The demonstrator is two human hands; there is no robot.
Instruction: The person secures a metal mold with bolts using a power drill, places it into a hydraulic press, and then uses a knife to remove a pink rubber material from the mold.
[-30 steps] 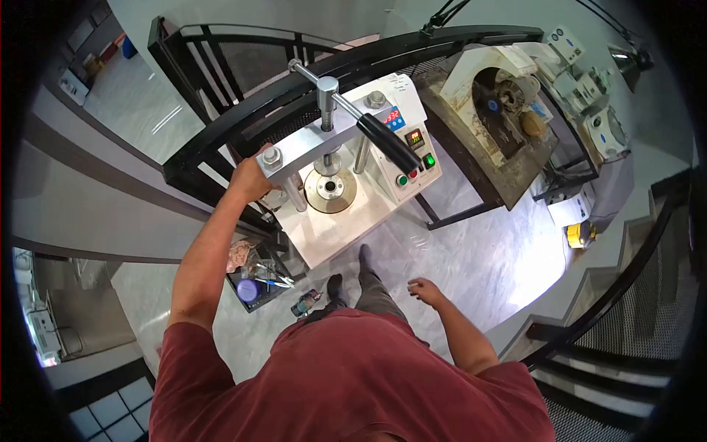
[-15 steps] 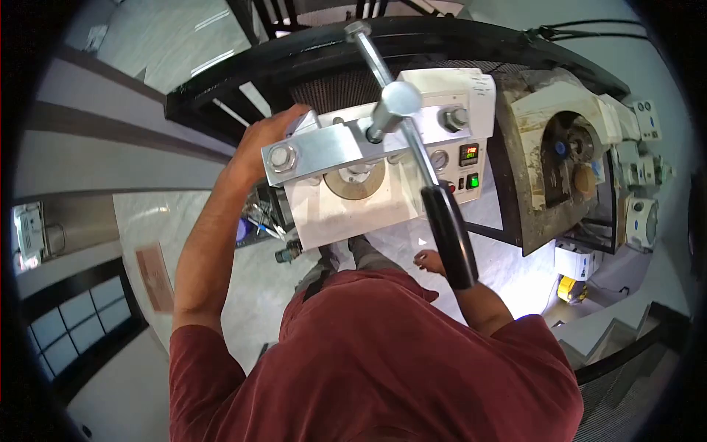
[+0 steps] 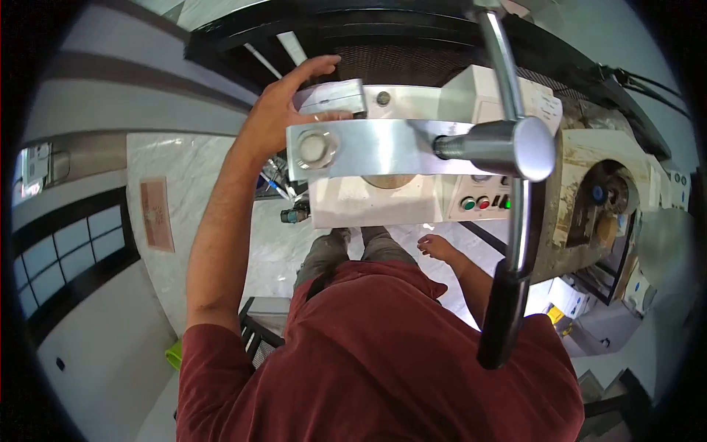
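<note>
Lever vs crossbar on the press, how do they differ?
Shape: the lever is a round rod with a black sleeve; the crossbar is flat-faced with a bolt at its left end.
Direction: the lever runs toward the person's body, the crossbar sideways.
Hands: the left hand is by the crossbar; none is on the lever.
Both: shiny silver metal.

- A dark red shirt [image 3: 390,346] is worn, loosely creased.
- Short sleeves [image 3: 212,368] are made in the same colour.
- Grey trousers [image 3: 325,255] are seen beyond it.
</note>
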